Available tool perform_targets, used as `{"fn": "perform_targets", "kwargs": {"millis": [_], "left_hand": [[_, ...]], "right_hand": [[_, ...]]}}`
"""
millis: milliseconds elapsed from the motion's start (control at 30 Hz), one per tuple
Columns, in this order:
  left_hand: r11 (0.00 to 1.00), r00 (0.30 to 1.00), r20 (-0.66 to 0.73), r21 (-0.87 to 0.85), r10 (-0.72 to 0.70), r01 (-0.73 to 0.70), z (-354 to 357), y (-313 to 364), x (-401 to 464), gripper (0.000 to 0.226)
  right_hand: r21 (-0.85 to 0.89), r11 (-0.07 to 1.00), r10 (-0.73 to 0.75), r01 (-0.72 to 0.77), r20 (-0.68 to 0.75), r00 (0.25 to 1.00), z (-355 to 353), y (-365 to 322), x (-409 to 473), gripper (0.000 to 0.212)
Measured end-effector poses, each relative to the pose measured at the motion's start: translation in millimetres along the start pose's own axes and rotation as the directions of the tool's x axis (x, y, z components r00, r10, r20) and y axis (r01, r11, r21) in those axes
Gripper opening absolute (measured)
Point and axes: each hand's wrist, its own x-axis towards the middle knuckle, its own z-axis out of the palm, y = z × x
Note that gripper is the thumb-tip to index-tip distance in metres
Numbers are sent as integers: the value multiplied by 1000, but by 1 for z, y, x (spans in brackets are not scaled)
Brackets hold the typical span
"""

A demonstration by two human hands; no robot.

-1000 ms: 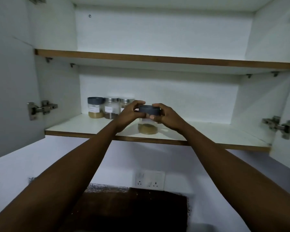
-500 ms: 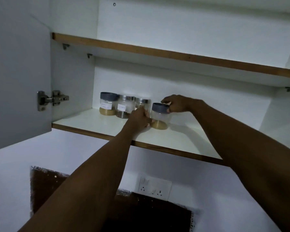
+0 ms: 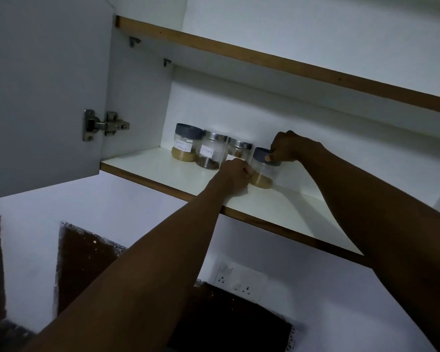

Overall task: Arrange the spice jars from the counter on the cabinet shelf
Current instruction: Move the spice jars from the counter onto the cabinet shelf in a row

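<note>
A clear spice jar with a grey lid (image 3: 262, 171) and tan powder stands on the lower cabinet shelf (image 3: 163, 171), at the right end of a row. My right hand (image 3: 288, 148) grips its lid from above and behind. My left hand (image 3: 235, 172) holds the jar's lower left side, fingers curled against the glass. To the left stand a steel-lidded jar (image 3: 239, 151), partly hidden by my left hand, a steel-lidded jar labelled cloves (image 3: 210, 153), and a grey-lidded jar of tan powder (image 3: 184, 143).
The open cabinet door (image 3: 43, 92) with its hinge (image 3: 104, 125) hangs at left. An upper shelf (image 3: 264, 59) runs above. The shelf extends bare to the right of the jars. A wall socket plate (image 3: 241, 278) sits below on the white wall.
The jar has gone from the shelf's front edge back into the row beside the steel-lidded jar. Both hands moved with it, and the view shifted closer and tilted.
</note>
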Motion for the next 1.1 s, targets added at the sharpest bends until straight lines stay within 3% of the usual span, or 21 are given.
{"fn": "perform_targets", "kwargs": {"millis": [200,267,367,467,667,1100], "left_hand": [[998,997,50,26,51,-52,-1,0,-3,37],[999,997,59,6,43,-43,-2,-1,-3,37],[999,998,58,-32,23,-21,-2,0,-2,36],[997,999,52,-73,-1,4,-2,1,-3,37],[998,997,75,-67,-8,13,-3,3,-2,37],[999,991,124,-21,-41,44,0,1,2,47]], "right_hand": [[96,973,222,-209,-152,963,7,-8,4,78],[234,947,253,-222,-110,961,6,-9,3,70],[419,881,244,-220,-4,970,-3,-5,-2,33],[328,930,172,-169,20,985,-9,-1,-13,32],[194,980,56,-43,-63,996,-3,-3,-17,32],[339,931,189,-138,-121,975,6,-12,1,54]]}}
